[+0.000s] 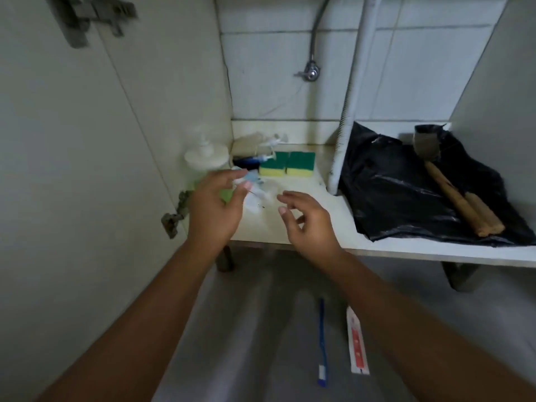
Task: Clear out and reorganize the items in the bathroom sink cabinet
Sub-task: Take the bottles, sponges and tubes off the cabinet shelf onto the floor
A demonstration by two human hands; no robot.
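Both my hands reach over the front of the cabinet shelf [406,250]. My left hand [216,204] hovers with relaxed, spread fingers just in front of a blurred pile of small white and blue packets [256,192]; I cannot tell whether its fingertips touch them. My right hand [307,221] hangs to the right of the pile with loosely curled fingers and holds nothing. Behind the pile lie two green-and-yellow sponges [285,165]. A white pump bottle [204,158] stands at the shelf's left edge.
A black plastic bag [406,192] fills the shelf's right side, with two cardboard rolls [461,201] on it. A white drain hose [345,132] comes down mid-shelf. On the grey floor lie a blue toothbrush [322,340] and a red-and-white tube [356,343]. The open cabinet door [72,169] stands left.
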